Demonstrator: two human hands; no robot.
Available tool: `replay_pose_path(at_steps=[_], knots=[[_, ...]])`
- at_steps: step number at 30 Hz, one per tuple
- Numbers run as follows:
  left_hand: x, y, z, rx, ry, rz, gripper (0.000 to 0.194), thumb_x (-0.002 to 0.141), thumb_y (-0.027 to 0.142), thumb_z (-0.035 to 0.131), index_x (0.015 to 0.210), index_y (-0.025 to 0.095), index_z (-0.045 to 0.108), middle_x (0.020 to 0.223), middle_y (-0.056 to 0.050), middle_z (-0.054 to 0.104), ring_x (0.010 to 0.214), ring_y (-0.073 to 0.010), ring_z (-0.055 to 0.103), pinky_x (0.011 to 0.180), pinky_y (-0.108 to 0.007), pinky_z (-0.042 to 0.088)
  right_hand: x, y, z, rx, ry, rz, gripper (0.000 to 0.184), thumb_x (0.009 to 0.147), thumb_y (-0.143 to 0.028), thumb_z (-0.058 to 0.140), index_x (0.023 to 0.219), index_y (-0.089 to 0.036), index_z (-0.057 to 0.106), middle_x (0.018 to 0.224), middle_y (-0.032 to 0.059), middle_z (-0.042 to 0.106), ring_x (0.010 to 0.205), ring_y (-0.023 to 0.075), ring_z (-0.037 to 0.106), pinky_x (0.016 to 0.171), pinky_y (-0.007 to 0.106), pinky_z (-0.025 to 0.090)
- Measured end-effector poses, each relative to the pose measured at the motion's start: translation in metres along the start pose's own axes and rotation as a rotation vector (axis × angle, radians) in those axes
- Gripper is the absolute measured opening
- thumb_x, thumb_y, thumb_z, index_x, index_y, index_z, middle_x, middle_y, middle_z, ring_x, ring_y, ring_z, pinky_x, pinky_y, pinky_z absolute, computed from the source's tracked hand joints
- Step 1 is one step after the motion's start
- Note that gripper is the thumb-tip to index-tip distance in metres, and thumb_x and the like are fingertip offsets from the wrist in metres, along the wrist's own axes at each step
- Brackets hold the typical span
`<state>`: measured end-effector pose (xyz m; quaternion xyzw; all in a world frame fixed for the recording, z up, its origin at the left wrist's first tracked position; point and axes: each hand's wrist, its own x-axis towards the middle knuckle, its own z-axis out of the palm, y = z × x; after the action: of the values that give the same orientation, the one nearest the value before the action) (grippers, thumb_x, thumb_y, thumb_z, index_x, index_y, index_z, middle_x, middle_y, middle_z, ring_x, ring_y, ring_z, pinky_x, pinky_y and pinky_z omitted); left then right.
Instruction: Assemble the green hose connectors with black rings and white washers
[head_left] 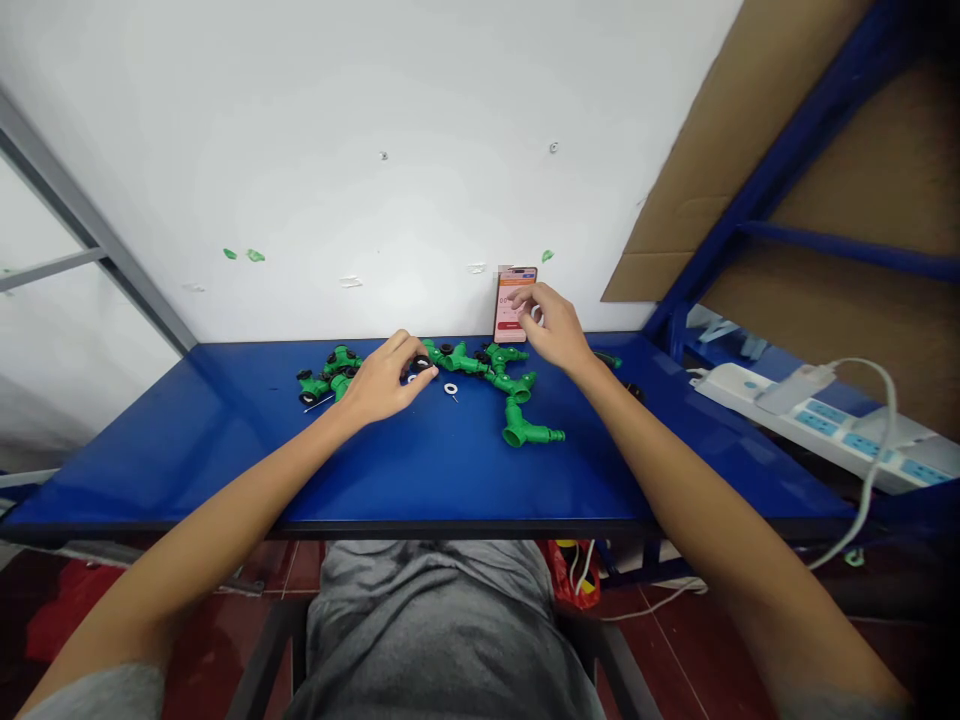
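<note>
Even, pale light brightens the white wall (450, 90) across the upper frame and leaves a soft sheen on the blue tabletop (450, 480), as wide-angle distortion stretches both forearms (247, 500) toward the lower corners; the far right edge darkens.

I see a wide passage between the left forearm (262, 485) and right forearm (667, 460), along the front edge of the table (420, 490); both front corners leave room too. Farther in, green fittings (517, 388) block the middle, with 1 phone (510, 324) upright at the back edge.
</note>
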<state>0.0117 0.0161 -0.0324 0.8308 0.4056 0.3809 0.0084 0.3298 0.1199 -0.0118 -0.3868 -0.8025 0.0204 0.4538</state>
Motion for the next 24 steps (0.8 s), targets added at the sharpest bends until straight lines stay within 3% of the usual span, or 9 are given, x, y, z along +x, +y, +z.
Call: replay_pose_path(at_steps=[2, 4, 6, 8, 14, 17, 19, 24], knots=[[0.000, -0.002, 0.000, -0.035, -0.066, -0.040, 0.021, 0.104, 0.039, 0.068, 0.114, 0.021, 0.071, 0.110, -0.006, 0.064, 0.085, -0.0194, 0.063, 0.083, -0.036, 0.055, -0.003, -0.021, 0.004, 0.050, -0.033, -0.014, 0.023, 0.089, -0.012, 0.052, 0.100, -0.021, 0.070, 0.105, 0.0104, 0.079, 0.088, 0.0257, 0.069, 0.081, 0.038, 0.053], [0.000, -0.005, 0.000, -0.065, -0.161, -0.062, 0.024, 0.100, 0.037, 0.072, 0.118, 0.022, 0.076, 0.113, -0.007, 0.066, 0.091, -0.0216, 0.067, 0.088, -0.038, 0.057, -0.009, -0.042, 0.009, 0.060, -0.222, -0.086, 0.022, 0.091, -0.013, 0.053, 0.098, -0.021, 0.072, 0.095, 0.0066, 0.079, 0.084, 0.0241, 0.071, 0.078, 0.035, 0.051], [0.000, -0.009, 0.002, -0.077, -0.261, -0.065, 0.026, 0.096, 0.031, 0.073, 0.120, 0.022, 0.078, 0.114, -0.008, 0.068, 0.094, -0.0227, 0.070, 0.092, -0.040, 0.059, -0.015, -0.059, 0.016, 0.049, -0.449, -0.175, 0.023, 0.093, -0.013, 0.053, 0.100, -0.021, 0.074, 0.097, 0.0055, 0.081, 0.086, 0.0236, 0.073, 0.079, 0.035, 0.051], [0.000, -0.012, 0.004, -0.068, -0.343, -0.045, 0.029, 0.094, 0.026, 0.071, 0.122, 0.022, 0.078, 0.114, -0.008, 0.071, 0.092, -0.0228, 0.071, 0.093, -0.041, 0.059, -0.021, -0.069, 0.022, -0.018, -0.528, -0.253, 0.023, 0.095, -0.013, 0.054, 0.103, -0.021, 0.075, 0.107, 0.0081, 0.082, 0.096, 0.0259, 0.074, 0.085, 0.036, 0.052], [0.000, -0.017, 0.006, -0.020, -0.468, 0.006, 0.027, 0.094, 0.028, 0.071, 0.120, 0.023, 0.076, 0.108, -0.007, 0.074, 0.091, -0.0235, 0.071, 0.090, -0.039, 0.058, -0.028, -0.065, 0.035, -0.155, -0.424, -0.201, 0.027, 0.102, -0.018, 0.054, 0.123, -0.019, 0.071, 0.123, 0.0148, 0.075, 0.115, 0.0320, 0.070, 0.097, 0.043, 0.054], [0.001, -0.017, 0.005, -0.005, -0.428, 0.007, 0.024, 0.093, 0.030, 0.074, 0.115, 0.022, 0.075, 0.104, -0.006, 0.071, 0.091, -0.0240, 0.070, 0.088, -0.039, 0.058, -0.030, -0.055, 0.041, -0.276, -0.482, -0.142, 0.042, 0.099, -0.028, 0.069, 0.138, -0.015, 0.065, 0.129, 0.0206, 0.071, 0.120, 0.0382, 0.068, 0.101, 0.049, 0.055], [0.001, -0.015, 0.003, -0.005, -0.378, 0.013, 0.023, 0.093, 0.030, 0.075, 0.115, 0.022, 0.075, 0.106, -0.007, 0.070, 0.090, -0.0234, 0.069, 0.088, -0.039, 0.058, -0.030, -0.049, 0.045, -0.299, -0.537, -0.097, 0.049, 0.098, -0.029, 0.073, 0.144, -0.015, 0.063, 0.125, 0.0197, 0.074, 0.118, 0.0387, 0.069, 0.099, 0.050, 0.056], [0.001, -0.011, -0.001, -0.011, -0.239, 0.015, 0.025, 0.098, 0.030, 0.072, 0.121, 0.023, 0.073, 0.115, -0.007, 0.071, 0.090, -0.0218, 0.069, 0.088, -0.038, 0.058, -0.024, -0.035, 0.041, -0.195, -0.457, -0.111, 0.032, 0.102, -0.024, 0.066, 0.134, -0.024, 0.074, 0.131, 0.0131, 0.078, 0.125, 0.0343, 0.071, 0.107, 0.050, 0.056]])
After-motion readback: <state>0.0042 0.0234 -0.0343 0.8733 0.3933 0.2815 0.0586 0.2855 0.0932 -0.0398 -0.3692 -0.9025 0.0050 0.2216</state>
